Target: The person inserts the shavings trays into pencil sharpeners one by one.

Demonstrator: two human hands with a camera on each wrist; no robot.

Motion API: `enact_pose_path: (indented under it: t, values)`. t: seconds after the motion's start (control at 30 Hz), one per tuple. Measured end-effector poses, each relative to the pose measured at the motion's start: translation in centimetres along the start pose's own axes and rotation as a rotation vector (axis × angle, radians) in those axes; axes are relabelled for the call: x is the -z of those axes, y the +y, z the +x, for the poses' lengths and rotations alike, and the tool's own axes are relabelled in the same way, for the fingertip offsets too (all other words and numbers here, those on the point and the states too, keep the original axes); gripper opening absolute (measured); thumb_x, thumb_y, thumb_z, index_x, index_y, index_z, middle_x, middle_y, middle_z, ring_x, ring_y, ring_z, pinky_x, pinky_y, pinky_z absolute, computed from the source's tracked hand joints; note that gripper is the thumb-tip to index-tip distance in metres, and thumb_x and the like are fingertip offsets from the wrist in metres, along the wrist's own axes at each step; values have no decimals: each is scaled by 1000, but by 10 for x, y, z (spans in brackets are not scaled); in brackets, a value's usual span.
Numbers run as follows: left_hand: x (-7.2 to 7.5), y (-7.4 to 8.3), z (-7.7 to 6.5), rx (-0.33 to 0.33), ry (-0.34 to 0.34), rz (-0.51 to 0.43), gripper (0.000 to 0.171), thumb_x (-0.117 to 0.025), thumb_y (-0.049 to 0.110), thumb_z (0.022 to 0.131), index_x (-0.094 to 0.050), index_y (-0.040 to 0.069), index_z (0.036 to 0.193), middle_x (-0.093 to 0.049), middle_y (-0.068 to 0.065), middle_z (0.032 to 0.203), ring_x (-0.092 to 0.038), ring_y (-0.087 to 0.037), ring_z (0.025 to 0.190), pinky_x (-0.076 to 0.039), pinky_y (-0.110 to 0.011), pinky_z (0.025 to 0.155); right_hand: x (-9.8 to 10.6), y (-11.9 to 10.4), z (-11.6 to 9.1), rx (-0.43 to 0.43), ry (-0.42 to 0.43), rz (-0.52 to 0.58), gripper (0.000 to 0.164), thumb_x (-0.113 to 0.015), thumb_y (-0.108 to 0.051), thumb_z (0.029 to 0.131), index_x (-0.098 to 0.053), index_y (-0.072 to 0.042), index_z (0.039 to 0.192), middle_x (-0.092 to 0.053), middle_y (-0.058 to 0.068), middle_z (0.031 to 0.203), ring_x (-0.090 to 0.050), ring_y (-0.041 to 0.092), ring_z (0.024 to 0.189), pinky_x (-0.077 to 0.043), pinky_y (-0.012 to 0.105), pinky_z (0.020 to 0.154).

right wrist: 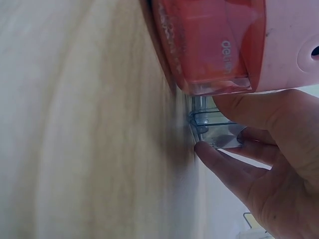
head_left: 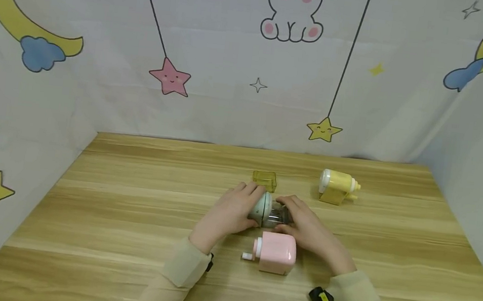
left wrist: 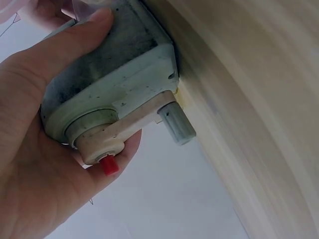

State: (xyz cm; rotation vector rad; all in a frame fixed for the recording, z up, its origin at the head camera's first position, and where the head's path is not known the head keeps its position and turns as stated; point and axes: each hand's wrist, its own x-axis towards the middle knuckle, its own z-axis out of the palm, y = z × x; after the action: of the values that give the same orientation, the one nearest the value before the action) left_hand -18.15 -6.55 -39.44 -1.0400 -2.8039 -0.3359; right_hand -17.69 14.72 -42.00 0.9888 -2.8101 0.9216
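Note:
My left hand [head_left: 231,210] grips a pale green pencil sharpener [head_left: 260,209] over the table. In the left wrist view, the thumb lies along its body, and its crank handle [left wrist: 178,123] and a small red knob [left wrist: 108,164] face the camera. From the other side, my right hand [head_left: 307,228] pinches a clear shavings drawer [head_left: 278,215] between thumb and fingers, right at the green body. Just in front of both hands sits a pink pencil sharpener [head_left: 278,254], its crank pointing left; the right wrist view shows its see-through red drawer [right wrist: 214,45] close beside the thumb.
Behind the hands lies a yellow see-through drawer [head_left: 265,180]. A yellow pencil sharpener [head_left: 338,186] stands at the back right, crank to the right. A printed white cloth [head_left: 227,119] rises along the back edge of the wooden table [head_left: 126,217].

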Motion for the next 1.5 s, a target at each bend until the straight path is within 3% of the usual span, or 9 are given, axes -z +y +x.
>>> enact_pose_path:
  t: [0.77,1.5]
  values:
    - [-3,6,6,-8,-1,21,72,-78,30,66,-40,11,124,-53,-6,112,-48,-23,97,-52,-39,75,-2,1,1,-7,0,-12,60,-72,-21,75,-45,-2,125,-53,15,116,-48,22,104,-45,45,90]
    - [-4,8,6,-11,11,50,72,-78,31,65,-40,11,123,-53,-5,110,-48,-21,93,-52,-36,69,-3,-1,6,15,2,3,60,-74,-24,72,-48,-3,122,-55,9,108,-49,18,93,-49,41,80]
